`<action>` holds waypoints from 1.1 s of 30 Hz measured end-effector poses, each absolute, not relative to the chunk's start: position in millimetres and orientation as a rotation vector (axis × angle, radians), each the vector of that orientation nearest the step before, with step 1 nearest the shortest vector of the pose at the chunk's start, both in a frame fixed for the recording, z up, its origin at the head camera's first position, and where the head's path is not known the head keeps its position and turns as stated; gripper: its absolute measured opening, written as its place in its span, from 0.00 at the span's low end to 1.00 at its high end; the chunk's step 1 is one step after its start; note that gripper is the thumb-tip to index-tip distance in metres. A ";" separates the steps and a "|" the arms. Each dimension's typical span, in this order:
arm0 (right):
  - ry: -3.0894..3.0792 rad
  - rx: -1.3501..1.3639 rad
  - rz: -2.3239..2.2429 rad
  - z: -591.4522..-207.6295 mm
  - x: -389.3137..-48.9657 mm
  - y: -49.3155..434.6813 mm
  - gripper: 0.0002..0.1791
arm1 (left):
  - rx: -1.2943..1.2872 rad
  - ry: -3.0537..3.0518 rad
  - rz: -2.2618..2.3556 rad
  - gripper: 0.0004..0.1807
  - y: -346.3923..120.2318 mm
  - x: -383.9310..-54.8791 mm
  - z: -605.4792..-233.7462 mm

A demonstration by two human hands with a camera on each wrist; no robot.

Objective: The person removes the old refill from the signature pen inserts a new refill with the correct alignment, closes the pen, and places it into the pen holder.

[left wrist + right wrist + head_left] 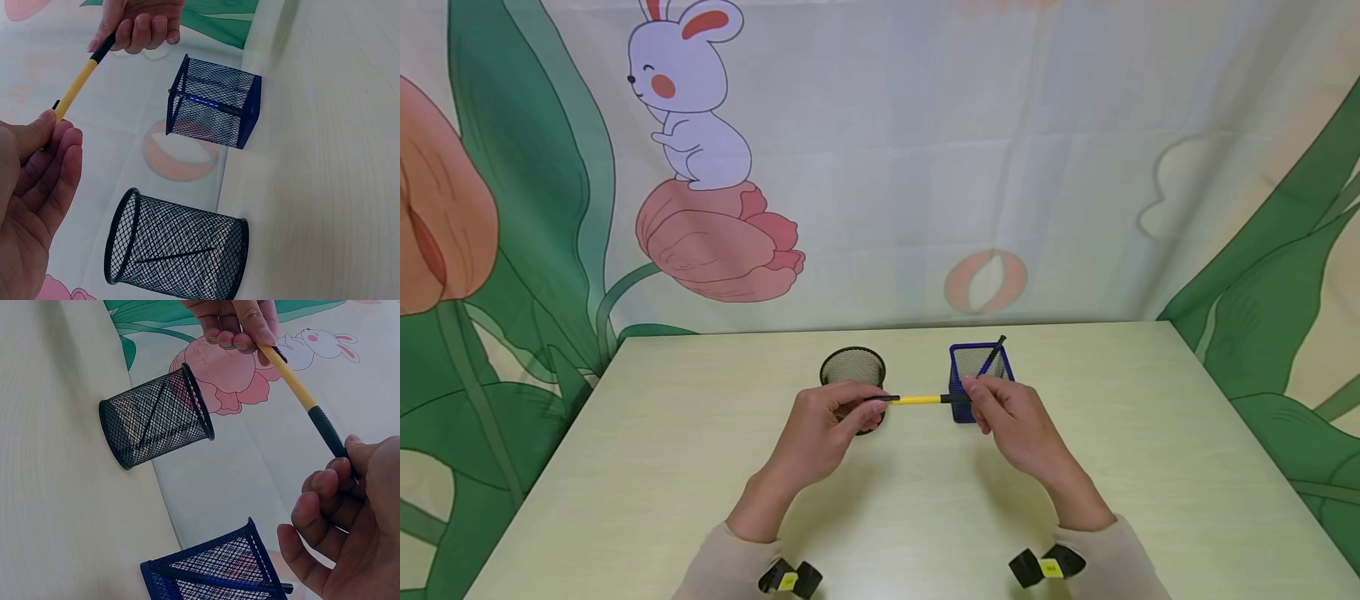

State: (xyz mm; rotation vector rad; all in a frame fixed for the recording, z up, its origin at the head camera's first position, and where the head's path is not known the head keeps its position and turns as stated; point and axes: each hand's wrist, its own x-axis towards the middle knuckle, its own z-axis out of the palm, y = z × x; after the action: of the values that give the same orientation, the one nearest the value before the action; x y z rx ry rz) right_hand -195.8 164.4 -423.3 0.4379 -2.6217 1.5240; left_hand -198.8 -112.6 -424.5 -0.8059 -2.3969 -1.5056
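Observation:
A yellow pen with a black grip and black clip (919, 400) lies level between the two hands, above the table. My left hand (823, 437) pinches its clip end between thumb and fingers. At the other end, the thumb and fingers of my right hand (1018, 429) pinch the black grip section. Behind the left hand stands a round black mesh pen holder (156, 415), partly hidden in the head view. A square blue mesh pen holder (212, 103) stands behind the right hand, with a dark pen (992, 354) leaning inside it.
Both holders stand toward the back of a pale wooden table (647, 467). Past its rear edge hangs a printed cloth (880, 167) with a rabbit and flowers. Thin dark lines show through the round holder's mesh; what they are, I cannot tell.

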 end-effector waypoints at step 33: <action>-2.646 0.443 1.511 -423.8 -196.4 165.0 0.25 | -0.785 -2.421 -1.533 0.08 -113.9 -198.5 -423.3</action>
State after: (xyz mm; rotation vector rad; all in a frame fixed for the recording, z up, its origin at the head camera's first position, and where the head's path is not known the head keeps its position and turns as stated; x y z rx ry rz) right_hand -196.4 165.0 -423.8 0.4430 -2.6459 1.5109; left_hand -198.5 -113.9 -423.3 -0.7848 -2.4211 -1.5334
